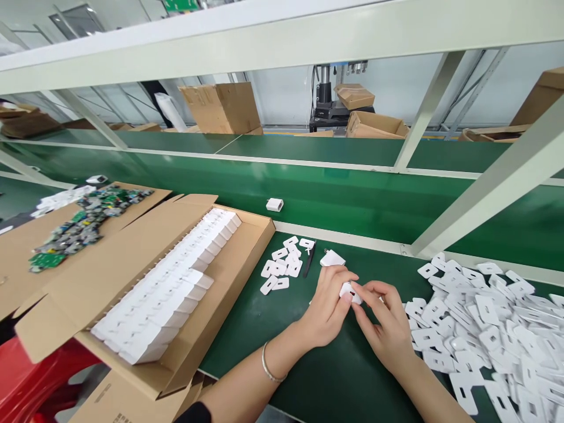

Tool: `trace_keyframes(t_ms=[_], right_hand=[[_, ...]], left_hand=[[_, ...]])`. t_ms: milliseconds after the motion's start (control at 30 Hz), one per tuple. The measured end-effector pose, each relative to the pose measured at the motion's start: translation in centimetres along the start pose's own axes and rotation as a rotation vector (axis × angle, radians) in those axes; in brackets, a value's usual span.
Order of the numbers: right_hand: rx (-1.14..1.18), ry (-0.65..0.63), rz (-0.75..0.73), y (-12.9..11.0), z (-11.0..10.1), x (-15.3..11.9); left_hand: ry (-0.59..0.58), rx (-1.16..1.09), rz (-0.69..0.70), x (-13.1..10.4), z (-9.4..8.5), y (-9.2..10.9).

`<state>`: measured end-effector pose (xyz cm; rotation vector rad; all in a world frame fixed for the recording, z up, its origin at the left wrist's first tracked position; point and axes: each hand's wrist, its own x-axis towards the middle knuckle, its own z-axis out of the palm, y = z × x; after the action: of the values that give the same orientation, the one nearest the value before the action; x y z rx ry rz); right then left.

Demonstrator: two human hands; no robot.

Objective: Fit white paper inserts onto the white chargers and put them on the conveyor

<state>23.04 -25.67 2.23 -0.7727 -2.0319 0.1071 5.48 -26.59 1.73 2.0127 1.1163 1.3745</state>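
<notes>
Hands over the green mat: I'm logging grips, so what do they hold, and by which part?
Both hands, left hand and right hand, pinch one small white plastic piece between their fingertips, at its opposite ends.

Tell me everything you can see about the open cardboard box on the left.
The open cardboard box is plain brown, its flaps folded outward. It lies on the green bench, angled away from the camera, left of both hands. Neat rows of small white plastic blocks fill one side; the other side shows bare cardboard. Neither hand touches it.

Both hands (352, 308) pinch a small white part (350, 291) over the green bench (308, 376).
</notes>
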Motion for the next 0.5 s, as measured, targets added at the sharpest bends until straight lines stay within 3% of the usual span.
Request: trace_keyframes(t_ms=[233,500], right_hand=[[-0.002,0.023,-0.002,-0.11,0.05,0.11],[0.044,0.041,0.056,-0.15,0.21,0.11]], left_hand=[[0.070,0.008,-0.003,-0.11,0.29,-0.11],[0.040,-0.019,-0.012,-0.31,0.41,-0.36]])
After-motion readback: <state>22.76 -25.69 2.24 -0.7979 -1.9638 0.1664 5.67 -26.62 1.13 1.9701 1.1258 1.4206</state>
